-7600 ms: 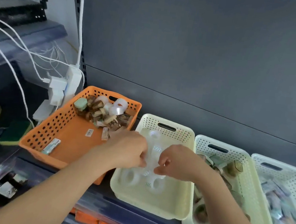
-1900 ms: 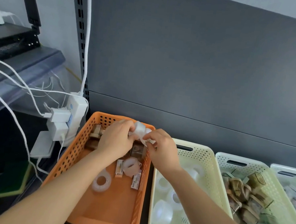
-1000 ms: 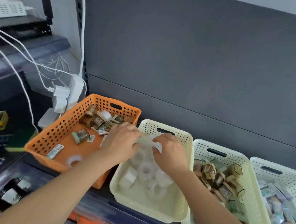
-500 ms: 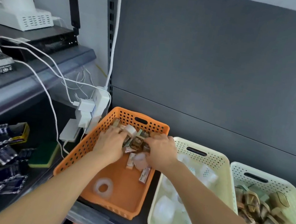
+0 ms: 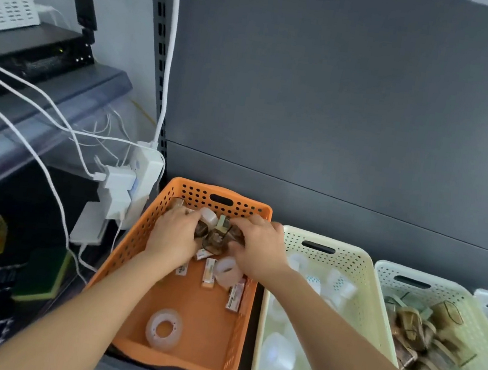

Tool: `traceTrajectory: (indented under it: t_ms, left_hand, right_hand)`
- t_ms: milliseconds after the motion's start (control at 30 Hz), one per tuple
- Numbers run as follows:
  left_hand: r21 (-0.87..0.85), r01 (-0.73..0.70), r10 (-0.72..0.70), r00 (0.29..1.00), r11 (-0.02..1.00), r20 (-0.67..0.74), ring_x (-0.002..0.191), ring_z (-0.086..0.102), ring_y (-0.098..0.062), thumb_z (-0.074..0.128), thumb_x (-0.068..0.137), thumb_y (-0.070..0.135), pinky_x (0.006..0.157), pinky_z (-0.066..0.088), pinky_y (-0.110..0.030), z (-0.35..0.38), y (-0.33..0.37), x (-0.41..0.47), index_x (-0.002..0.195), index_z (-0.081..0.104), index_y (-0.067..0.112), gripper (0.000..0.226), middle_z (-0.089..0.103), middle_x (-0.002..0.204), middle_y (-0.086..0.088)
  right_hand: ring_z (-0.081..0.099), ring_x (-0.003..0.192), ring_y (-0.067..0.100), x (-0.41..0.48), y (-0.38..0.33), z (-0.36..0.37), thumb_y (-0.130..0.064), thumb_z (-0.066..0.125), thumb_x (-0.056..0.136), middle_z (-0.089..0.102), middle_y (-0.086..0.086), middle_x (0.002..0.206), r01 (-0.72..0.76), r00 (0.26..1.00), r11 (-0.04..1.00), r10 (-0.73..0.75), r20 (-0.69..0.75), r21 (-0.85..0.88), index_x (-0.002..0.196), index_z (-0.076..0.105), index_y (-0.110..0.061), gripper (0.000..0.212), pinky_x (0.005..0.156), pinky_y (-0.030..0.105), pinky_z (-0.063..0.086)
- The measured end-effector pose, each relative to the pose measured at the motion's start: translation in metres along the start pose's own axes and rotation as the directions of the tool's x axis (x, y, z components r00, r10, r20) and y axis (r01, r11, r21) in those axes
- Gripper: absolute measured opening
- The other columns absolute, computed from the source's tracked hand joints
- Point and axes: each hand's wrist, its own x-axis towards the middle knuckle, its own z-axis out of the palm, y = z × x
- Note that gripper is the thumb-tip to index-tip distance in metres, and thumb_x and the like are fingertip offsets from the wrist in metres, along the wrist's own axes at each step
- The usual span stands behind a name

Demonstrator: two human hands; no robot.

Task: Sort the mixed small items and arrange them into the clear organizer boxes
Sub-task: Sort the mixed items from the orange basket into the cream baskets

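2-handed picking at the far end of the orange basket (image 5: 132, 247): left hand (image 5: 174, 234) and right hand (image 5: 259, 249) knuckles-up over the mixed pile, fingers curled down among brown bundles (image 5: 214, 238), with 1 white tape roll (image 5: 209, 217) showing between them. Grip on either side: cannot tell. Closed on something or only raking through, with fingertips hidden in the pile.

Judged as the separating step, pulling like from unlike out of the source basket. Next, probably: lifting 1 kind free of the tangle and carrying it to the right. Rolls to the cream basket (image 5: 348, 254) just beside, bundles to the pale green basket (image 5: 452, 293) beyond it. Calls for a firm pinch on 1 item without dragging neighbours along, and a lift high enough to clear the perforated rims.

Left to sort in the orange basket:
- 1 clear tape roll (image 5: 164, 328), lying flat and alone near the front wall.
- 1 translucent roll (image 5: 227, 271) just beneath the right wrist.
- Several small labelled packets (image 5: 208, 273) scattered across the middle of the floor, 1 against the right wall.

Rolls glossy, see-through and hollow-centred, so likely light and slippery. Bundles brown and film-wrapped, details too blurred to read. Similar pale rolls in the cream basket, brown bundles in the pale green 1.
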Motion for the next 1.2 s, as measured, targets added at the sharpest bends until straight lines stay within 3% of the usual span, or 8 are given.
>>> traceTrajectory:
  t_ms: [133, 300, 467, 633, 800, 933, 1067, 1200]
  left_hand:
    - [-0.233, 0.004, -0.023, 0.997, 0.972, -0.079, 0.107, 0.055, -0.024, 0.064, 0.081, 0.022, 0.086, 0.046, -0.034, -0.022, 0.02, -0.01, 0.12, 0.062, 0.024, 0.039, 0.058, 0.114, -0.003]
    - [-0.381, -0.145, 0.079, 0.98, 0.913, -0.183, 0.106, 0.055, -0.018, 0.065, 0.082, 0.022, 0.087, 0.044, -0.03, -0.033, 0.09, -0.026, 0.124, 0.06, 0.023, 0.043, 0.06, 0.114, 0.002]
    - [-0.466, -0.247, 0.186, 0.967, 0.85, -0.173, 0.108, 0.055, -0.017, 0.067, 0.08, 0.021, 0.089, 0.04, -0.027, -0.018, 0.172, -0.042, 0.122, 0.061, 0.021, 0.042, 0.061, 0.113, 0.0]
    - [-0.522, -0.337, 0.34, 0.936, 0.784, -0.093, 0.107, 0.054, -0.017, 0.069, 0.083, 0.029, 0.09, 0.041, -0.028, 0.013, 0.258, -0.064, 0.126, 0.058, 0.022, 0.044, 0.06, 0.113, -0.001]
    - [-0.246, -0.529, 0.551, 0.835, 0.812, 0.021, 0.127, 0.044, -0.024, 0.057, 0.093, 0.026, 0.103, 0.039, -0.036, 0.05, 0.309, -0.081, 0.146, 0.033, 0.022, 0.058, 0.04, 0.146, -0.005]
    - [0.028, -0.534, 0.524, 0.837, 0.845, 0.155, 0.138, 0.028, -0.032, 0.051, 0.094, 0.022, 0.113, 0.022, -0.044, 0.071, 0.32, -0.085, 0.152, 0.004, 0.021, 0.074, 0.005, 0.159, -0.012]
    - [0.168, -0.489, 0.436, 0.858, 0.856, 0.272, 0.147, 0.0, -0.028, 0.041, 0.096, 0.051, 0.114, -0.008, -0.056, 0.077, 0.318, -0.076, 0.152, -0.006, 0.021, 0.079, -0.005, 0.159, -0.012]
    - [0.2, -0.511, 0.435, 0.84, 0.836, 0.324, 0.145, -0.014, -0.028, 0.034, 0.094, 0.059, 0.107, -0.019, -0.059, 0.078, 0.316, -0.071, 0.152, -0.005, 0.021, 0.08, -0.011, 0.159, -0.013]
  right_hand:
    - [0.05, 0.113, 0.02, -0.019, 0.003, -0.016, -0.02, 0.064, 0.085, 0.057, 0.001, 0.12, 0.028, 0.991, 0.948, 0.016, -0.136, 0.318, 0.128, 0.057, -0.02, 0.044, 0.099, 0.033, 0.04]
    - [0.056, 0.092, 0.015, -0.061, 0.037, -0.049, -0.015, 0.068, 0.083, 0.059, 0.001, 0.103, 0.021, 0.94, 0.886, 0.14, -0.311, 0.463, 0.12, 0.062, -0.015, 0.037, 0.087, 0.033, 0.048]
    - [0.058, 0.08, 0.01, -0.118, 0.094, -0.077, -0.015, 0.071, 0.081, 0.059, -0.003, 0.102, -0.096, 0.866, 0.867, 0.315, -0.389, 0.49, 0.117, 0.064, -0.018, 0.038, 0.082, 0.032, 0.051]
    - [0.056, 0.095, 0.014, -0.18, 0.157, -0.099, -0.021, 0.068, 0.081, 0.057, -0.004, 0.109, -0.34, 0.787, 0.855, 0.487, -0.38, 0.392, 0.12, 0.058, -0.021, 0.041, 0.081, 0.03, 0.047]
    - [0.055, 0.103, 0.02, -0.221, 0.2, -0.105, -0.023, 0.06, 0.084, 0.057, -0.001, 0.117, -0.52, 0.786, 0.822, 0.567, -0.247, 0.232, 0.124, 0.053, -0.02, 0.041, 0.083, 0.029, 0.043]
    - [0.056, 0.101, 0.021, -0.235, 0.214, -0.098, -0.029, 0.06, 0.085, 0.059, 0.0, 0.109, -0.542, 0.83, 0.835, 0.549, -0.093, 0.096, 0.111, 0.062, -0.02, 0.027, 0.084, 0.03, 0.044]
    - [0.057, 0.099, 0.021, -0.236, 0.218, -0.094, -0.031, 0.059, 0.087, 0.059, 0.0, 0.112, -0.526, 0.842, 0.844, 0.534, -0.074, 0.108, 0.111, 0.06, -0.02, 0.026, 0.081, 0.03, 0.046]
    - [0.057, 0.106, 0.021, -0.231, 0.216, -0.095, -0.031, 0.058, 0.089, 0.055, -0.001, 0.123, -0.501, 0.854, 0.855, 0.513, -0.08, 0.135, 0.127, 0.053, -0.021, 0.039, 0.086, 0.032, 0.048]
